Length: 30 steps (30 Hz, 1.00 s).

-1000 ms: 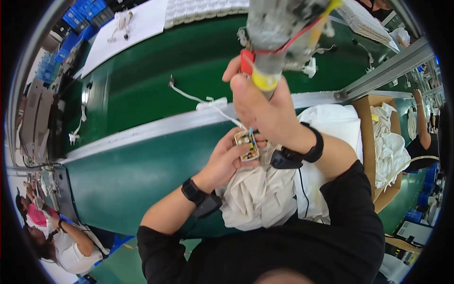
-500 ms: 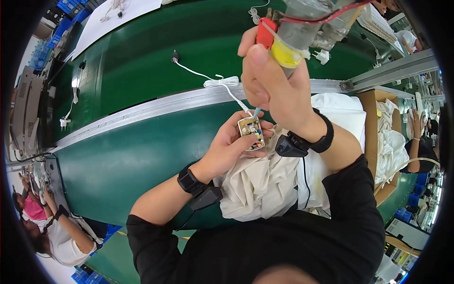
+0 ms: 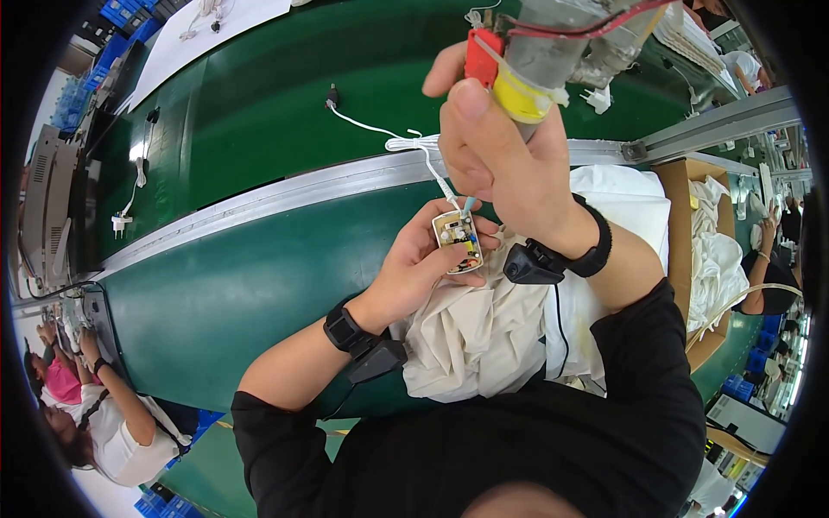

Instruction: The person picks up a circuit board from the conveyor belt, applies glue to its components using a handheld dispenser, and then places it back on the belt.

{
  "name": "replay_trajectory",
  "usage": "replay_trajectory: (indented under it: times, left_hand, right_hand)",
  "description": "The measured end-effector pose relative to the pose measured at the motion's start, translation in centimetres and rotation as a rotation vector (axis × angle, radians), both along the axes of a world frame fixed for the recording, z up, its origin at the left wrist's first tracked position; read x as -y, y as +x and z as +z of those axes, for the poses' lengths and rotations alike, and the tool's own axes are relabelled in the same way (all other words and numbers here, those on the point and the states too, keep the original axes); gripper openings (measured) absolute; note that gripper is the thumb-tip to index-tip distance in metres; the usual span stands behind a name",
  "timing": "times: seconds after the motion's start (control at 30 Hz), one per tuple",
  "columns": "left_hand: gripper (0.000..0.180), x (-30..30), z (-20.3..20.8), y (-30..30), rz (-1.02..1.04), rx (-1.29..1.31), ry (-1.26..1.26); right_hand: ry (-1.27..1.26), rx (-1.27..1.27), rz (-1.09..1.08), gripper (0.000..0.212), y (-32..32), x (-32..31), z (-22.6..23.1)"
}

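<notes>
My left hand [image 3: 423,259] holds an opened power adapter [image 3: 447,224], thumb across its face and fingers behind. Its bare circuit board with small components faces up. From its far end a white cable [image 3: 439,177], bundled midway, runs over the metal rail to a black plug [image 3: 332,93]. My right hand [image 3: 509,155] is closed round a hand-held dispenser [image 3: 553,47] with a greyish clear body, red switch, yellow band and red and black wires. The light-blue nozzle [image 3: 469,205] points down at the board's far end; I cannot tell whether it touches.
Crumpled cream cloth [image 3: 471,345] lies under my hands, white cloth [image 3: 617,203] to the right. A cardboard box [image 3: 678,233] with cloth stands farther right. Beyond the metal rail [image 3: 259,192], more cabled adapters lie on a green surface. Other people work at both sides.
The black plug and the bundled cable have shifted slightly to the right. The adapter has tilted a little in my left hand. My right hand stays nearly in place.
</notes>
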<state>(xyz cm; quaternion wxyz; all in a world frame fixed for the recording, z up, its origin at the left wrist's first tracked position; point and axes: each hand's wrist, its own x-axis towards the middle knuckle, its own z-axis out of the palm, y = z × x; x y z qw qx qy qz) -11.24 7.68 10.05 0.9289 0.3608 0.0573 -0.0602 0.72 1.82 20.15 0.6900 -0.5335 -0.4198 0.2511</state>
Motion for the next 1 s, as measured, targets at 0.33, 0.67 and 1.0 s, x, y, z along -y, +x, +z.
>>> replay_trajectory:
  times: [0.33, 0.67, 1.0]
  left_hand:
    - [0.036, -0.6, -0.5, 0.0, 0.15, -0.078, -0.114]
    - [0.036, -1.0, -0.8, -0.2, 0.201, -0.055, -0.186]
    - [0.036, -0.8, -1.0, -0.1, 0.194, -0.03, -0.183]
  right_hand:
    - [-0.002, -0.067, 0.085, 0.032, -1.1, 0.4, 0.5]
    - [0.045, -0.037, 0.117, 0.033, -1.0, 0.2, -0.4]
    - [0.003, -0.048, 0.101, 0.038, -1.1, 0.5, 0.2]
